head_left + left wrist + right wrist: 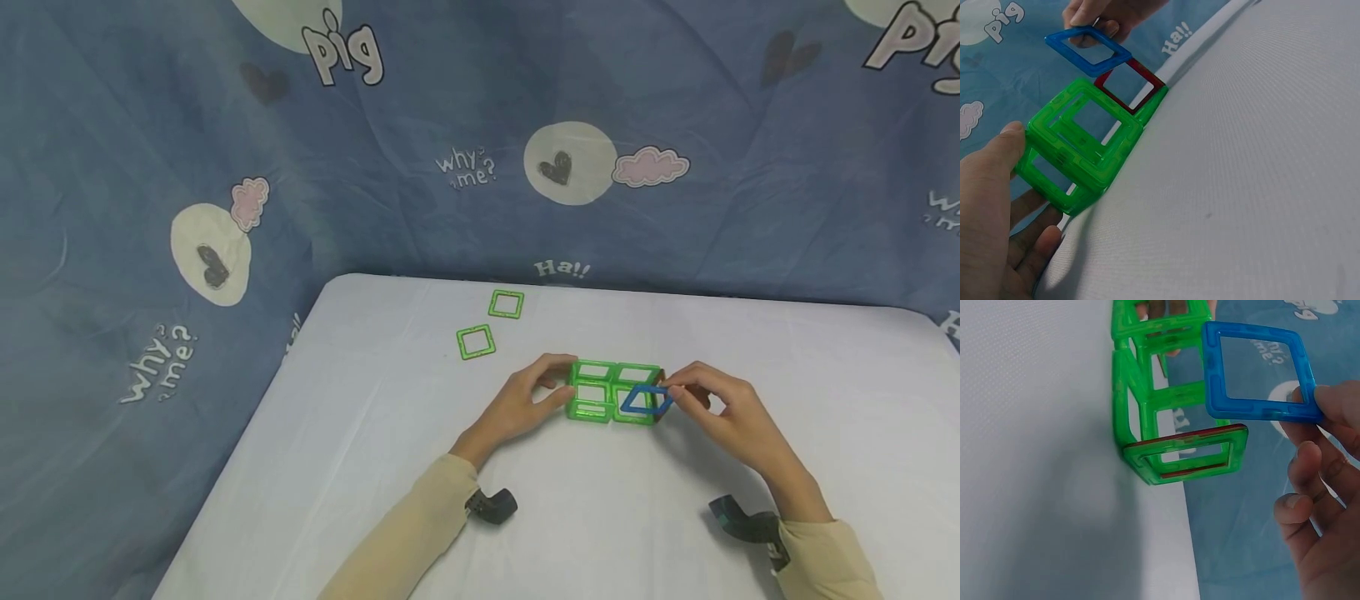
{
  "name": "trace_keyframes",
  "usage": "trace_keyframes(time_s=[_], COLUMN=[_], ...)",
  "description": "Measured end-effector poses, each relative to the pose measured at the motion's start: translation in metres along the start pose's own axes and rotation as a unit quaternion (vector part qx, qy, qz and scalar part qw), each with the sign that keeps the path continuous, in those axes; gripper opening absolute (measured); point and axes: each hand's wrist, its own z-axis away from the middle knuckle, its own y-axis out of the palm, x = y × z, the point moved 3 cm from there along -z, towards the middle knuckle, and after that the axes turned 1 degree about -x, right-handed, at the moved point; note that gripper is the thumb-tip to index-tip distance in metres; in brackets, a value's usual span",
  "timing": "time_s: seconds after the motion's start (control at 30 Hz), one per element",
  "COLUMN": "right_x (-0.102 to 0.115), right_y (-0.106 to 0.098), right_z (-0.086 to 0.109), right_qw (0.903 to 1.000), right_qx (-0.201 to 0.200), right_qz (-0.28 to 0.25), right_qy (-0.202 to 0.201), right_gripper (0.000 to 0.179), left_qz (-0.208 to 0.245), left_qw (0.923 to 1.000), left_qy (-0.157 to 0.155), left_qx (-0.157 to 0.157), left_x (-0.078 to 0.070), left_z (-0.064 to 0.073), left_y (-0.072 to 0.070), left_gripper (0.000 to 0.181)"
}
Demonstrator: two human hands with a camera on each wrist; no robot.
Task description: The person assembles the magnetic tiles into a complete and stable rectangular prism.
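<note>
A hollow block of green magnetic tiles (613,393), with square window-like frames, stands on the white table. My left hand (525,396) grips its left end, the thumb on the near edge and fingers behind it. A dark red tile (1149,73) forms part of the block's right end. My right hand (731,412) pinches a blue square tile (1266,411) by one corner, between thumb and forefinger. The blue tile is tilted close over the right end, and overlaps the green frames in the head view. The other right fingers curl loosely below it.
Two loose green square tiles lie flat farther back, one (504,315) near the far edge and the other (480,354) a little closer. Behind the table (360,367) hangs a blue printed cloth (420,108). Black devices (492,506) sit on both wrists.
</note>
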Motion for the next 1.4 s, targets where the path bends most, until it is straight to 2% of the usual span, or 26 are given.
trace_keyframes(time_s=[0.13, 0.37, 0.5, 0.6, 0.9, 1.23, 1.4], right_x=[-0.001, -0.003, -0.004, -0.004, -0.005, -0.006, 0.007], right_y=[0.001, 0.003, 0.005, 0.008, 0.012, 0.015, 0.014], right_z=[0.000, 0.000, -0.001, -0.001, 0.002, 0.002, -0.001], right_qw=[1.0000, 0.9998, 0.9998, 0.9996, 0.9992, 0.9990, 0.9989], right_qx=[0.005, 0.015, 0.016, 0.020, 0.040, 0.026, 0.024], right_qz=[-0.004, -0.009, -0.010, -0.012, -0.006, 0.002, 0.009], right_qy=[0.000, 0.007, -0.006, -0.016, 0.005, -0.037, -0.040], right_gripper=[0.029, 0.030, 0.030, 0.030, 0.026, 0.035, 0.033], left_qz=[-0.004, -0.002, -0.002, -0.004, -0.003, -0.007, 0.000], left_qw=[1.0000, 1.0000, 1.0000, 1.0000, 1.0000, 1.0000, 1.0000], left_qy=[0.002, -0.003, 0.001, 0.002, 0.003, 0.003, 0.002], left_qx=[-0.001, 0.001, 0.003, 0.003, 0.003, 0.002, 0.002], left_x=[-0.006, 0.018, 0.024, 0.025, 0.024, 0.025, 0.022], left_z=[0.001, -0.006, -0.008, -0.006, -0.004, -0.003, -0.004], left_y=[-0.002, 0.006, 0.007, 0.005, 0.006, 0.007, 0.007], left_gripper=[0.045, 0.047, 0.047, 0.047, 0.047, 0.047, 0.048])
